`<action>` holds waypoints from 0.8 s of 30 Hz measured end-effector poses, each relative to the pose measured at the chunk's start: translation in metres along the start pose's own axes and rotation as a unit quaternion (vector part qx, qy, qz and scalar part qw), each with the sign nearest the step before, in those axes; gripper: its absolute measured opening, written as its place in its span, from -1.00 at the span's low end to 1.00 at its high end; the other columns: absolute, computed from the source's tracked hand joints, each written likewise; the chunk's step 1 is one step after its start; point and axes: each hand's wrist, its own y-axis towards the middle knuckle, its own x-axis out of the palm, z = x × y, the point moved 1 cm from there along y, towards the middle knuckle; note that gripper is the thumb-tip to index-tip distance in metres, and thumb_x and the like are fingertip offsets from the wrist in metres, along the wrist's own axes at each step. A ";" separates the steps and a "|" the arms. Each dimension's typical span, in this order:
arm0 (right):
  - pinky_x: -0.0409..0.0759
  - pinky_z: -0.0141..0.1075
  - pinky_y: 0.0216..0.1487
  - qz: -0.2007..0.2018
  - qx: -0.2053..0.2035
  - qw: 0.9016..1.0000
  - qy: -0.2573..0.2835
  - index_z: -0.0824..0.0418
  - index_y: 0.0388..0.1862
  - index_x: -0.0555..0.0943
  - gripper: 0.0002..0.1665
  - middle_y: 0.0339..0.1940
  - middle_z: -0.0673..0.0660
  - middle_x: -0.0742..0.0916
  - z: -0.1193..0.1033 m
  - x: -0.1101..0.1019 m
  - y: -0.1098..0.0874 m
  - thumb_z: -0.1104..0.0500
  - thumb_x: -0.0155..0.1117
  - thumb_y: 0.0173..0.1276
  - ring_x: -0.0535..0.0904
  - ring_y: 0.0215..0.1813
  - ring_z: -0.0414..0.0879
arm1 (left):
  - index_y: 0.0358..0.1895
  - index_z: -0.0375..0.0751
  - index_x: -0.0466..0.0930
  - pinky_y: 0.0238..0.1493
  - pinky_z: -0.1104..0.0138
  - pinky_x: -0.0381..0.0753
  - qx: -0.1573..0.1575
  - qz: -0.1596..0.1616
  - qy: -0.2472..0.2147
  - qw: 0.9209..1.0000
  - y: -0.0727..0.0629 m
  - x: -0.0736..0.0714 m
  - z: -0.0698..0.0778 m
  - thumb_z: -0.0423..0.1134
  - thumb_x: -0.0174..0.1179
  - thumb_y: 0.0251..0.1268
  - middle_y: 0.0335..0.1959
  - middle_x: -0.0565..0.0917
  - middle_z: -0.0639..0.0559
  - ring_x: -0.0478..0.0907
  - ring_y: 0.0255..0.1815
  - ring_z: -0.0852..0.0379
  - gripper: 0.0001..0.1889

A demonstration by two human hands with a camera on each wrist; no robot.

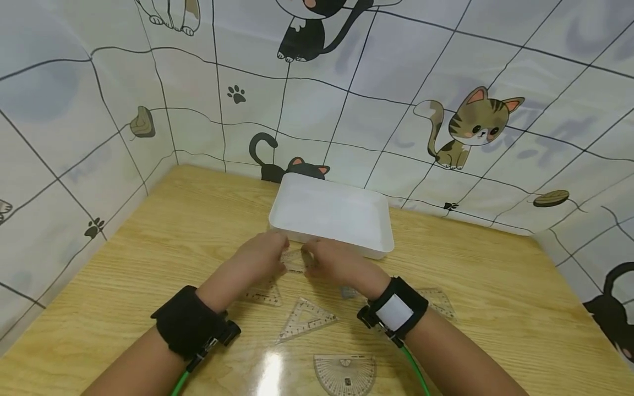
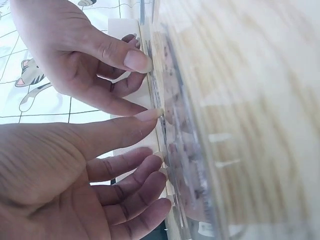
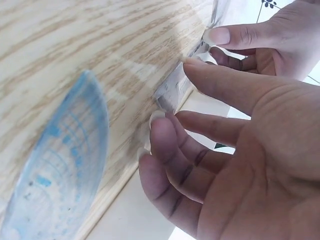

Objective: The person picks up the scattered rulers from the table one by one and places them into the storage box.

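Note:
In the head view, my left hand (image 1: 262, 254) and right hand (image 1: 334, 264) meet in front of a white tray (image 1: 332, 212). Between them they pinch a clear plastic measuring piece with scale marks (image 1: 295, 262) at its two ends; its full outline is hidden by the fingers. In the left wrist view, both thumbs press along one edge, with the left hand's other fingers curled beneath. The right wrist view has the right thumb and fingertips around the piece's near end, low over the table. A blue-tinted protractor (image 3: 70, 160) lies beside the right hand.
On the wooden table (image 1: 198, 220) a clear set square (image 1: 309, 324) and a clear protractor (image 1: 345, 374) lie nearer me. Another set square (image 1: 267, 294) is partly under the left hand. A clear marked piece (image 1: 438, 301) lies by the right wrist. A cat-print curtain (image 1: 356, 110) surrounds the table.

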 end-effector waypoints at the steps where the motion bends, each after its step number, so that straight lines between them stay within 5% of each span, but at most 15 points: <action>1: 0.60 -0.15 0.12 -0.003 0.001 1.000 0.007 0.24 0.34 0.52 -0.41 0.11 0.15 0.72 0.000 -0.001 0.000 0.12 0.40 0.38 0.59 -0.02 -0.06 | 0.07 -0.36 0.59 0.13 0.09 0.64 -0.004 0.000 -0.007 1.000 0.000 0.000 -0.001 -0.34 0.42 0.21 0.10 0.68 -0.19 0.64 0.01 -0.03 -0.62; 14: 0.47 -0.33 -0.30 -0.003 0.029 0.999 0.026 0.22 0.28 0.49 -0.34 -0.37 -0.02 0.68 0.005 0.002 0.002 0.03 0.49 0.29 0.52 -0.36 -0.17 | -0.02 -0.31 0.60 -0.10 0.18 0.58 -0.024 -0.012 -0.065 0.998 0.000 -0.008 -0.005 -0.33 0.49 0.09 -0.10 0.69 -0.09 0.54 -0.23 0.03 -0.61; 20: 0.45 -0.32 -0.35 0.038 0.036 0.998 0.025 0.22 0.12 0.48 -0.30 -0.36 0.02 0.66 0.005 0.001 0.001 -0.03 0.61 0.14 0.51 -0.37 -0.12 | -0.06 -0.25 0.58 -0.24 0.25 0.49 -0.021 -0.010 -0.056 0.998 -0.002 -0.008 -0.002 -0.33 0.48 0.11 -0.27 0.62 -0.03 0.50 -0.30 0.04 -0.65; 24: 0.50 -0.37 -0.39 0.075 0.013 0.993 0.087 0.20 0.05 0.53 -0.44 -0.41 0.01 0.74 0.010 0.001 0.001 0.07 0.59 0.17 0.58 -0.43 -0.20 | -0.02 -0.24 0.57 -0.24 0.24 0.47 -0.013 -0.010 -0.033 0.999 0.000 -0.006 -0.002 -0.32 0.46 0.14 -0.30 0.61 -0.01 0.49 -0.31 0.05 -0.64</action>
